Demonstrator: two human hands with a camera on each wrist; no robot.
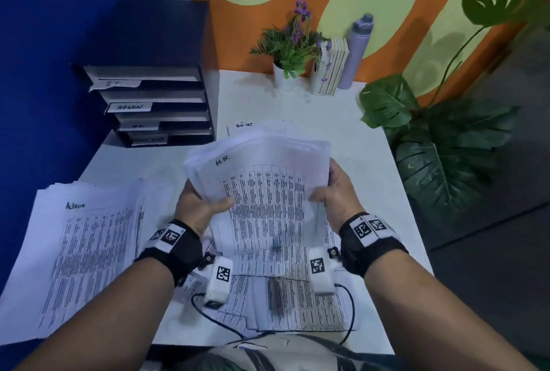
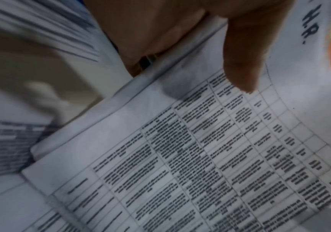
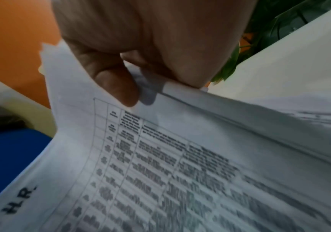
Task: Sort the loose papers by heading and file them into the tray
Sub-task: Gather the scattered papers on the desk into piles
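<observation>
A thick stack of printed table sheets headed "H.R." [image 1: 262, 186] is lifted above the white desk, tilted toward me. My left hand [image 1: 202, 204] grips its left edge, thumb on top [image 2: 242, 73] and fingers underneath. My right hand [image 1: 333, 189] grips the right edge, thumb [image 3: 118, 87] pressing the top sheet. A pile headed "Admin" [image 1: 92, 239] lies on the desk at the left. More loose sheets [image 1: 291, 305] lie under my wrists. The black tiered tray [image 1: 157, 103] with labelled slots, one reading "ADMIN", stands at the back left.
Another pile with a handwritten heading [image 1: 253, 128] lies beyond the held stack. A potted plant [image 1: 290, 52], books [image 1: 330, 65] and a lilac bottle [image 1: 355, 52] stand by the back wall. A large leafy plant [image 1: 440, 138] is off the desk's right edge. Wrist cables [image 1: 214, 320] trail near me.
</observation>
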